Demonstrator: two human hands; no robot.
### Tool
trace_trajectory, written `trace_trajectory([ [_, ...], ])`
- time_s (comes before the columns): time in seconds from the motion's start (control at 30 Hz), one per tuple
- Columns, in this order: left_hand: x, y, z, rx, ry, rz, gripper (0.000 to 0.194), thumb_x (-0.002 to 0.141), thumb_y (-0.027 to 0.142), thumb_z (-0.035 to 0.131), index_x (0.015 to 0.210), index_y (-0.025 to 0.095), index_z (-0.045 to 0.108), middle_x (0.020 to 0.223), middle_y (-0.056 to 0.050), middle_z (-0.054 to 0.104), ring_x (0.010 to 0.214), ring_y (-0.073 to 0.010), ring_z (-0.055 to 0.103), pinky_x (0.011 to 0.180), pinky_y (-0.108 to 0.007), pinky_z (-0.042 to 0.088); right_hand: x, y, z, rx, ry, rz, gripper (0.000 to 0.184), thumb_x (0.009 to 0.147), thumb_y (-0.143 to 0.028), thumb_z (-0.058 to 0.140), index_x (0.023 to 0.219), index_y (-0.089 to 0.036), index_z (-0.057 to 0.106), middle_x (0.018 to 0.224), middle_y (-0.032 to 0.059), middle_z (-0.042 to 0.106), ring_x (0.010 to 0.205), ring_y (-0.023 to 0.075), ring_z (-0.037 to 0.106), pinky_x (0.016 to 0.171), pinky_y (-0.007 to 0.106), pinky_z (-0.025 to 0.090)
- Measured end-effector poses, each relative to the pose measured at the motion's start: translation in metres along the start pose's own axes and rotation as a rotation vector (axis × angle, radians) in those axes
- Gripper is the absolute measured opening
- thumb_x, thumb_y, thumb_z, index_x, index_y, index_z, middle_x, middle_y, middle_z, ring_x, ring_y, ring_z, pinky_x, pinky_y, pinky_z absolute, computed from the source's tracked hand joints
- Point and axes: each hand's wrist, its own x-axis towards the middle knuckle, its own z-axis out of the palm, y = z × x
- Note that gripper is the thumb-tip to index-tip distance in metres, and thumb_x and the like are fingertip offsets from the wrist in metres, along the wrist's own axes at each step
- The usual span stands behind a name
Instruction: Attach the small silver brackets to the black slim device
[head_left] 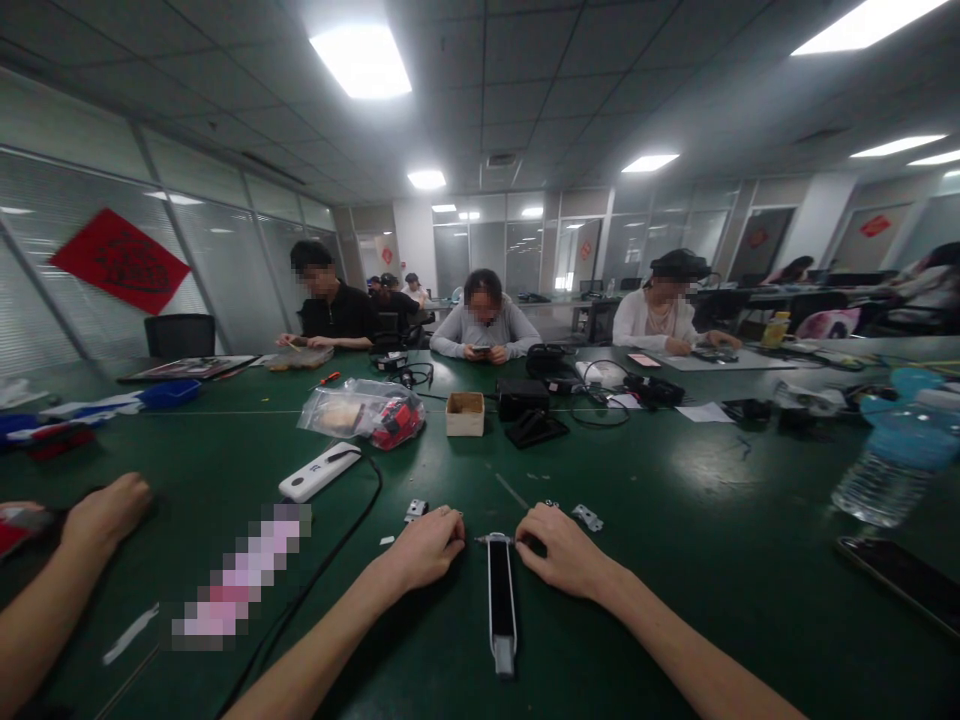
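Between my hands, a long narrow black piece with light edges [501, 600] lies on the green table. A thin metal crosspiece [491, 539] sits at its far end, and a pale tip points towards me. My left hand [426, 548] rests just left of it, fingers curled together; a small gap separates the fingertips from the crosspiece. My right hand [559, 548] is closed at the crosspiece's right end, thumb and forefinger nearly touching; whatever they pinch is hidden. Small metal brackets lie beyond the left hand [417, 510] and the right hand [588, 517].
A white power strip [321, 472] and its black cable lie left, near another person's hand [112, 510]. Ahead are a plastic bag [349, 412], a small cardboard box [465, 415] and a black box [523, 398]. A water bottle [881, 470] and phone [900, 580] are right.
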Motion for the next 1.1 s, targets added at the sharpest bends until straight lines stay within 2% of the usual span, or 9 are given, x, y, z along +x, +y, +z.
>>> trace_trajectory([
  [0.2,-0.002,0.005,-0.003,0.018,-0.017,-0.066,0.007,0.085,0.023,0.050,0.088,0.018,0.054,0.092,-0.004,0.058,0.086,-0.0201,0.056,0.073,-0.029,0.040,0.000,0.000,0.000,0.001,0.006,-0.008,0.016,0.086,-0.024,0.050,0.085,-0.016,0.064,0.084,0.0055,0.061,0.079,0.0172,0.053,0.073,0.031,0.043],
  [0.57,-0.003,0.005,-0.005,-0.050,-0.019,-0.078,0.004,0.084,0.022,0.051,0.085,0.018,0.052,0.090,-0.005,0.058,0.083,-0.0195,0.055,0.071,-0.028,0.040,0.000,0.003,0.001,0.036,0.004,-0.004,0.018,0.087,-0.027,0.049,0.087,-0.017,0.064,0.087,0.0048,0.061,0.080,0.0169,0.053,0.073,0.031,0.044],
  [0.73,-0.003,0.004,-0.006,-0.072,-0.002,-0.039,0.003,0.084,0.018,0.048,0.084,0.018,0.052,0.088,-0.004,0.060,0.081,-0.0186,0.055,0.070,-0.027,0.039,-0.001,0.001,-0.001,0.029,-0.007,0.006,0.017,0.086,-0.026,0.049,0.087,-0.017,0.064,0.087,0.0047,0.061,0.080,0.0169,0.053,0.073,0.032,0.044],
  [0.83,-0.001,-0.001,-0.010,-0.100,0.061,-0.056,0.005,0.084,0.019,0.047,0.083,0.018,0.053,0.084,-0.003,0.061,0.078,-0.0185,0.056,0.067,-0.027,0.039,-0.002,-0.001,-0.005,0.013,-0.005,0.002,0.016,0.086,-0.026,0.050,0.087,-0.017,0.064,0.086,0.0044,0.062,0.079,0.0168,0.053,0.073,0.032,0.044],
  [0.93,0.002,-0.004,-0.016,-0.188,0.206,-0.064,0.007,0.083,0.022,0.048,0.081,0.018,0.054,0.079,-0.002,0.060,0.074,-0.0178,0.056,0.065,-0.026,0.039,-0.003,-0.003,-0.007,-0.012,0.030,-0.014,0.016,0.084,-0.027,0.052,0.086,-0.018,0.064,0.086,0.0043,0.062,0.078,0.0170,0.053,0.071,0.031,0.043],
  [1.03,0.002,0.000,-0.019,-0.330,0.347,-0.065,0.009,0.082,0.026,0.051,0.079,0.018,0.054,0.071,0.000,0.058,0.064,-0.0156,0.054,0.061,-0.025,0.039,-0.002,-0.002,-0.006,-0.051,0.121,-0.044,0.012,0.083,-0.024,0.054,0.086,-0.017,0.063,0.085,0.0047,0.062,0.078,0.0172,0.052,0.070,0.031,0.043],
  [1.1,0.002,0.006,-0.015,-0.431,0.400,-0.046,0.009,0.080,0.027,0.054,0.078,0.018,0.055,0.070,0.001,0.058,0.063,-0.0147,0.054,0.060,-0.025,0.039,-0.001,-0.001,-0.003,-0.060,0.208,-0.083,0.010,0.083,-0.017,0.053,0.085,-0.017,0.063,0.085,0.0049,0.062,0.079,0.0172,0.053,0.070,0.031,0.042],
])
